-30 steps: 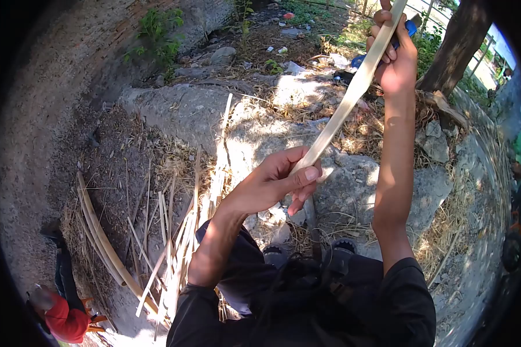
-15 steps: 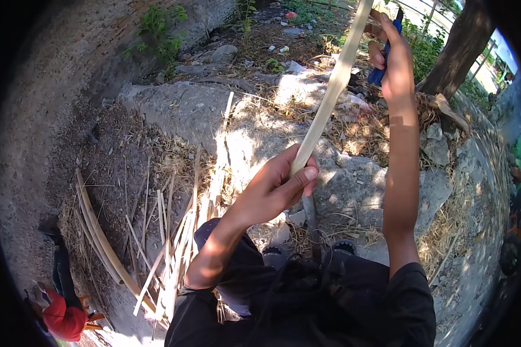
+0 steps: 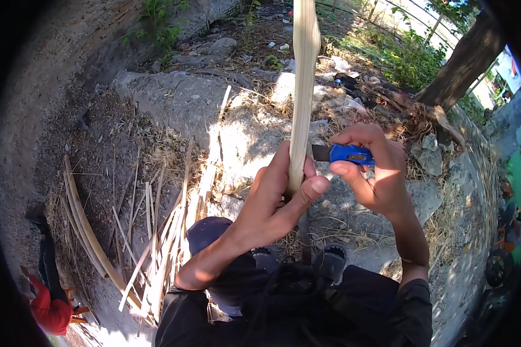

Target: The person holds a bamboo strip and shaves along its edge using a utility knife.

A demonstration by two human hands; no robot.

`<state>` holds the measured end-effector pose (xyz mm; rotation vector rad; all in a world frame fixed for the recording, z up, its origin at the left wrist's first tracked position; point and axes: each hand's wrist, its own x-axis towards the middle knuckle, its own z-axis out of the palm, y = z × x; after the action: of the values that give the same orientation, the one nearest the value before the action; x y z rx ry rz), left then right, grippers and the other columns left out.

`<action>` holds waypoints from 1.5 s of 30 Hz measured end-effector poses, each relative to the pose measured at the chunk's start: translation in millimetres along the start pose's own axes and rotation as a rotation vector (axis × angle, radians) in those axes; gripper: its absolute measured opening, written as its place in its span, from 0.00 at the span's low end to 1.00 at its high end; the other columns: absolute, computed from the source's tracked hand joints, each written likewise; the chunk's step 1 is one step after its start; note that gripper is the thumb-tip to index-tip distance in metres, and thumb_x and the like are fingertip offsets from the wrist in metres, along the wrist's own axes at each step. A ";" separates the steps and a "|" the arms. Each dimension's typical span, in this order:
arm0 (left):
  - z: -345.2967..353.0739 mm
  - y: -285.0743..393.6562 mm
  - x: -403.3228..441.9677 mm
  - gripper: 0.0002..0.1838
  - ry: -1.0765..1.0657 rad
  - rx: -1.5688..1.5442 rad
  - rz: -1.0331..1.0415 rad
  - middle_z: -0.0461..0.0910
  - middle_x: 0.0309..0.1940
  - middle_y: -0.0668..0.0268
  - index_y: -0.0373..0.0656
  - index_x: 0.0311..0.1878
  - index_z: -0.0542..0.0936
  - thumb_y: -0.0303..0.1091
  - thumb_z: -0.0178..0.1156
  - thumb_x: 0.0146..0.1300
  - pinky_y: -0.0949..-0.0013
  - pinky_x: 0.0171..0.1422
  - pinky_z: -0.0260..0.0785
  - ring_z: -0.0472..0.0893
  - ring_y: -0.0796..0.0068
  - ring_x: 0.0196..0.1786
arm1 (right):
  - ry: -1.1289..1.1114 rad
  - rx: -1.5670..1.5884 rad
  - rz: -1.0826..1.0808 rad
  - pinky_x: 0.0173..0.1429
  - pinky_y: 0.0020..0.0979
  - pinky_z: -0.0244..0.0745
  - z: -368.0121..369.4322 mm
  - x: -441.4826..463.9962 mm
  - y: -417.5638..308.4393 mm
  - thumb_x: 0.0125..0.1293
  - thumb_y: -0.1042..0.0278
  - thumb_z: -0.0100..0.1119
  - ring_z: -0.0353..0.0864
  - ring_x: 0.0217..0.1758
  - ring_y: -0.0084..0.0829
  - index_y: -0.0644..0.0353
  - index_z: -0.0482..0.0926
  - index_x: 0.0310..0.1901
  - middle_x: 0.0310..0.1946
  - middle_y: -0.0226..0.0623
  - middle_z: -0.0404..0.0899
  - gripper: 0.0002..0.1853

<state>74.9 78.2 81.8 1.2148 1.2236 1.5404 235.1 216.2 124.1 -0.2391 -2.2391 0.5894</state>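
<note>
A long pale wooden strip [image 3: 305,69] stands nearly upright in front of me, its top cut off by the frame edge. My left hand [image 3: 278,202] is wrapped round its lower end, thumb to the right. Just right of the strip, my right hand [image 3: 377,168] grips a blue utility knife [image 3: 351,154]. The knife's dark blade points left, close beside the strip above my left thumb; whether it touches the wood I cannot tell.
Thin wooden strips [image 3: 167,243] and curved poles [image 3: 84,222] lie on the ground at left. A person in red [image 3: 51,309] is at lower left. A stone slab [image 3: 179,104] lies ahead, a tree trunk [image 3: 468,58] at upper right.
My right hand has come down and inward from the strip's upper part, bringing the blue knife beside its lower end. The strip has swung from slanting right to nearly upright.
</note>
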 end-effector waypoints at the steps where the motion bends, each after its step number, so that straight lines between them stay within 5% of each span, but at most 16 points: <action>1: -0.4 0.4 -0.3 0.16 0.007 -0.002 0.001 0.72 0.24 0.72 0.39 0.53 0.71 0.39 0.65 0.77 0.73 0.31 0.61 0.69 0.86 0.27 | -0.036 -0.019 -0.058 0.40 0.33 0.83 1.4 0.2 -1.0 0.63 0.60 0.78 0.92 0.39 0.37 0.59 0.81 0.49 0.41 0.39 0.88 0.20; 3: -1.5 1.4 -0.4 0.20 0.035 -0.016 0.152 0.71 0.23 0.76 0.39 0.54 0.71 0.39 0.69 0.73 0.75 0.31 0.60 0.69 0.88 0.27 | -0.047 -0.038 -0.087 0.39 0.33 0.83 5.2 1.0 -2.5 0.63 0.58 0.78 0.92 0.37 0.38 0.59 0.82 0.49 0.39 0.38 0.88 0.19; 7: -12.2 6.6 -2.8 0.22 -0.021 -0.029 0.138 0.71 0.23 0.78 0.38 0.55 0.71 0.40 0.71 0.71 0.75 0.32 0.61 0.69 0.88 0.28 | -0.066 -0.019 -0.131 0.34 0.32 0.82 9.6 3.8 -5.7 0.61 0.56 0.79 0.91 0.33 0.34 0.59 0.84 0.44 0.34 0.34 0.89 0.18; 15: -10.5 11.3 -5.4 0.24 -0.025 -0.012 0.090 0.77 0.27 0.75 0.37 0.64 0.74 0.41 0.68 0.74 0.74 0.35 0.67 0.75 0.84 0.30 | -0.061 -0.049 -0.171 0.31 0.32 0.80 12.5 5.2 -8.4 0.60 0.59 0.79 0.89 0.30 0.35 0.58 0.85 0.43 0.33 0.33 0.88 0.16; 31: -11.4 10.8 -4.5 0.22 -0.001 0.085 0.203 0.79 0.27 0.70 0.36 0.63 0.73 0.41 0.64 0.77 0.72 0.30 0.66 0.77 0.85 0.28 | -0.061 -0.171 -0.195 0.31 0.33 0.78 4.6 9.4 -15.2 0.60 0.57 0.79 0.86 0.28 0.33 0.57 0.87 0.45 0.31 0.31 0.84 0.17; 33: -13.2 12.3 -6.5 0.22 -0.041 0.069 0.097 0.79 0.27 0.69 0.36 0.65 0.73 0.42 0.62 0.78 0.71 0.29 0.65 0.76 0.84 0.27 | -0.063 -0.151 -0.159 0.31 0.33 0.78 3.9 9.6 -15.5 0.60 0.58 0.79 0.87 0.28 0.33 0.57 0.87 0.45 0.30 0.32 0.84 0.17; 45: -8.6 12.5 -6.9 0.20 0.017 0.182 0.115 0.79 0.28 0.64 0.38 0.66 0.74 0.42 0.57 0.81 0.65 0.33 0.70 0.79 0.76 0.28 | 0.095 -0.204 -0.169 0.32 0.31 0.80 2.7 14.6 -18.4 0.56 0.60 0.81 0.88 0.30 0.32 0.58 0.86 0.42 0.31 0.34 0.86 0.17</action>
<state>67.7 67.2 92.1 1.4140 1.3495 1.5511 223.6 204.4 141.0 -0.1745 -2.2006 0.2546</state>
